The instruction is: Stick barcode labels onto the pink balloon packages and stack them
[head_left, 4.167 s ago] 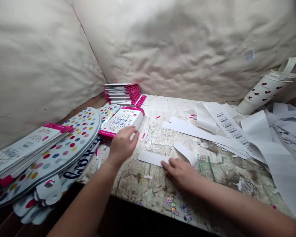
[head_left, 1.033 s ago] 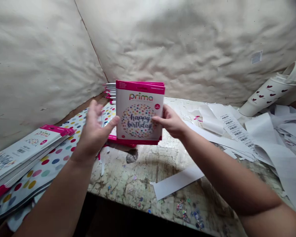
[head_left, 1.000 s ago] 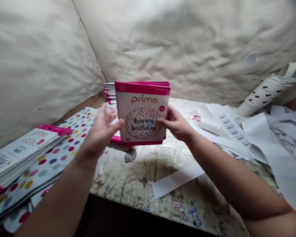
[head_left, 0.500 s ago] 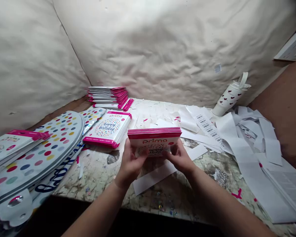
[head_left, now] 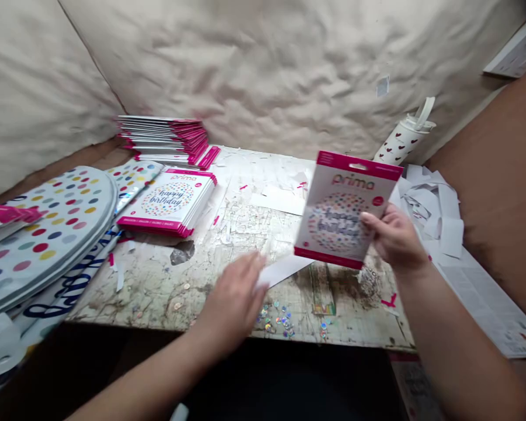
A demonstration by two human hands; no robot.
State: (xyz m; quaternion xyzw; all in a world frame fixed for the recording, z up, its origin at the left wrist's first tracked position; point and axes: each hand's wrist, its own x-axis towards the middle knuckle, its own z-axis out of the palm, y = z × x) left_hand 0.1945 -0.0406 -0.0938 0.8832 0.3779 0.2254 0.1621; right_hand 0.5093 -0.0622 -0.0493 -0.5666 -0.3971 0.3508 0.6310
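Observation:
My right hand [head_left: 397, 237] grips a pink-and-white "happy birthday" balloon packet [head_left: 333, 231], thumb on its printed front. The packet is tilted above the right part of the table; any packets behind it are hidden. Low over the table, my left hand [head_left: 236, 292] is smeared by motion, its fingers at the near end of a white paper strip [head_left: 287, 270]. Whether they grip the strip cannot be made out. A short pile of matching packets [head_left: 169, 199] lies to the left, with a taller stack [head_left: 166, 140] behind it.
Flat polka-dot balloons [head_left: 65, 228] cover the left side, with more packets [head_left: 4, 225] on top. A white tumbler with hearts [head_left: 401, 140] stands at the back right, near tangled paper strips [head_left: 442, 204]. Sequins [head_left: 284, 321] and pink scraps [head_left: 390, 301] litter the worn table [head_left: 228, 251].
Both hands held a few stacked packets in the middle. My left hand has let go and dropped toward the paper strip; my right hand has carried the packet right and upward. The view has shifted.

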